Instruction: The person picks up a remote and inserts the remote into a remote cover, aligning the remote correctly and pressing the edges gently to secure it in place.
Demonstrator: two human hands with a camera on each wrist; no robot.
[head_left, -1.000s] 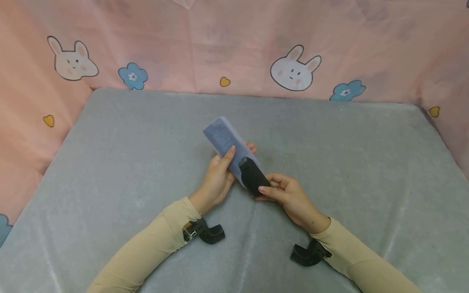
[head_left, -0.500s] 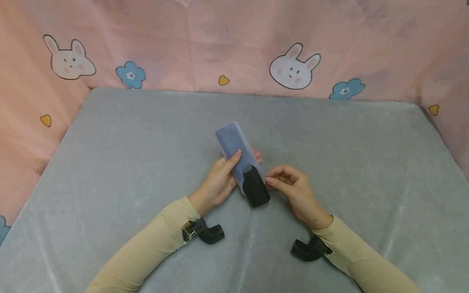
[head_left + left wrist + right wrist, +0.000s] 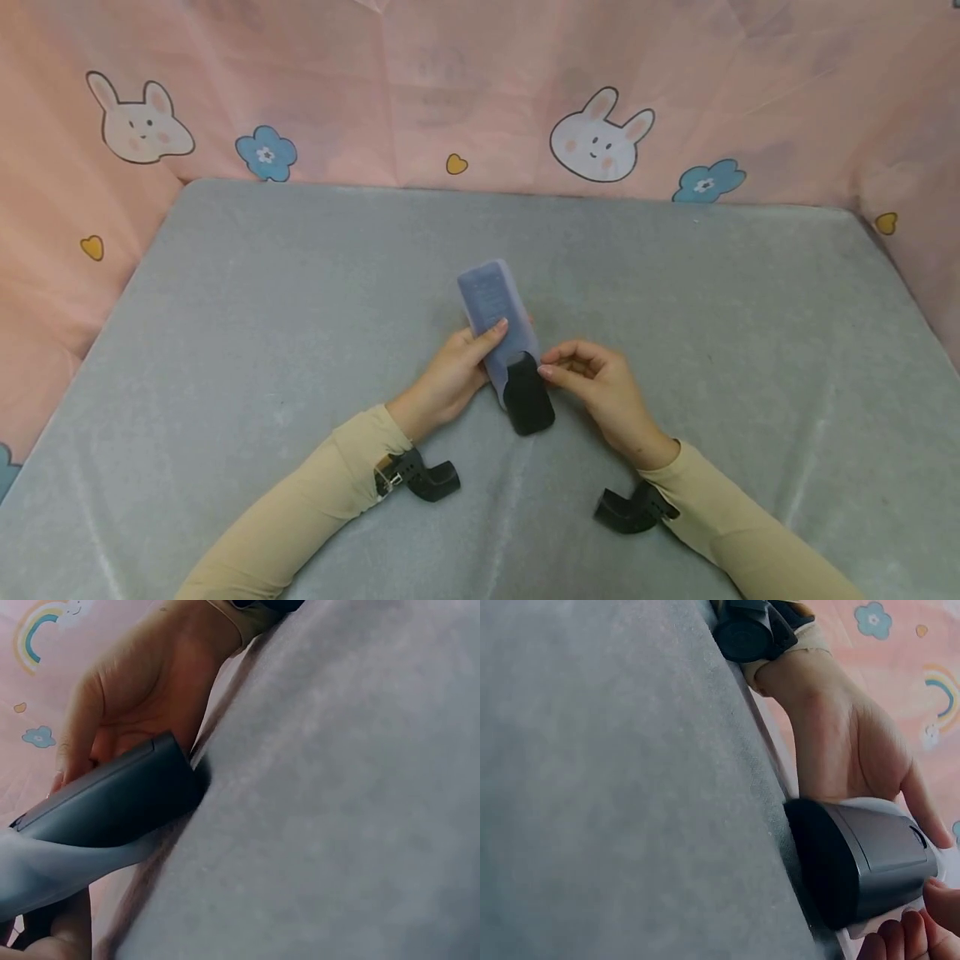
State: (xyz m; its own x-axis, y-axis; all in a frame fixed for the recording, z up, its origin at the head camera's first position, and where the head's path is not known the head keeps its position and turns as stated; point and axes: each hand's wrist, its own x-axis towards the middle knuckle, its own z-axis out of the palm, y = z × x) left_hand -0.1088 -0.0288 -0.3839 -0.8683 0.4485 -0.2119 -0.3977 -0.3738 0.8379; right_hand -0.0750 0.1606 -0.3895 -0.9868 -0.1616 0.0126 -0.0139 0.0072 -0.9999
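Observation:
A black remote control sticks out of the near end of a translucent bluish sleeve. Its back, with a battery cover, faces up and shows in the right wrist view. My left hand grips the sleeve around its middle, thumb on top and fingers beneath, mostly hidden. At the right edge of the sleeve's mouth, my right hand pinches with thumb and forefinger, its other fingers curled. The left wrist view shows the remote control with the pale sleeve around its far part.
A grey cloth-covered table lies under both hands. Behind it hangs a pink curtain printed with rabbits, flowers and hearts. Each wrist carries a black camera mount, the left mount and the right mount.
My right hand has left the remote control's near end and moved to the sleeve's edge. The sleeve and remote control have shifted right and nearer, and turned straighter.

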